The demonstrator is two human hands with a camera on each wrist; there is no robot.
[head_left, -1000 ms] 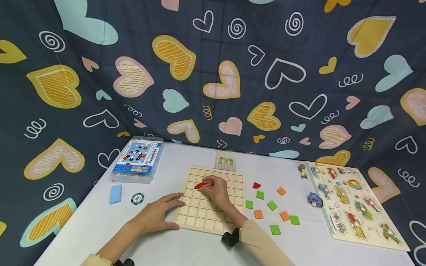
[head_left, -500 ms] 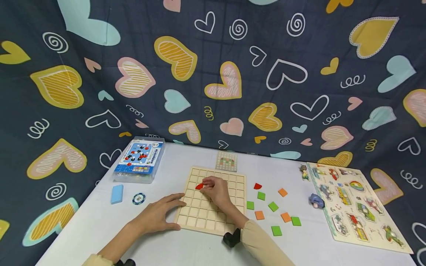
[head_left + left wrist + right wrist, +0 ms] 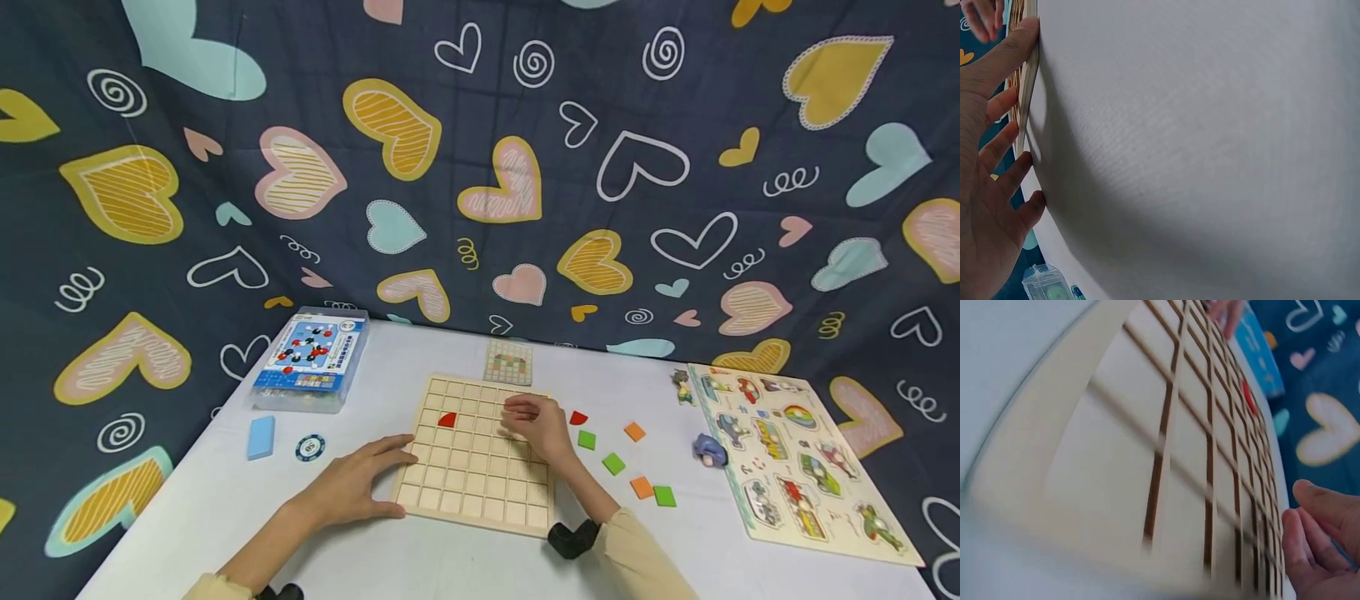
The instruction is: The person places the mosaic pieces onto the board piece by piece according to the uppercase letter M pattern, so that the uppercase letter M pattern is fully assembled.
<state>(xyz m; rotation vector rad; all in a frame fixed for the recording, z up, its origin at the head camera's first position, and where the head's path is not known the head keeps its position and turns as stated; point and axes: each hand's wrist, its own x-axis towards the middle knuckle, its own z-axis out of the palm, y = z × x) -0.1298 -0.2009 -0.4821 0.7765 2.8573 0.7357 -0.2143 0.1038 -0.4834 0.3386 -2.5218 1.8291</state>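
Observation:
A wooden grid board (image 3: 480, 483) lies on the white table. One red quarter-round piece (image 3: 447, 420) sits in a cell at its upper left. My left hand (image 3: 356, 485) rests flat with spread fingers against the board's left edge; the left wrist view shows those fingers (image 3: 1004, 125) straight along the board's rim (image 3: 1027, 81). My right hand (image 3: 534, 421) hovers over the board's upper right cells with loosely curled fingers (image 3: 1316, 550) and holds nothing. A second red piece (image 3: 577, 417) lies on the table just right of that hand.
Green and orange square tiles (image 3: 613, 463) are scattered right of the board. A pattern card (image 3: 507, 362) lies behind it. A blue box (image 3: 311, 360), a blue block (image 3: 261, 437) and a chip (image 3: 310, 447) sit at the left, and a peg puzzle (image 3: 795, 458) and a small toy (image 3: 709, 450) at the right.
My right hand has let go of the red piece, left it in its cell, and moved right across the board toward the loose pieces. The left hand has stayed put.

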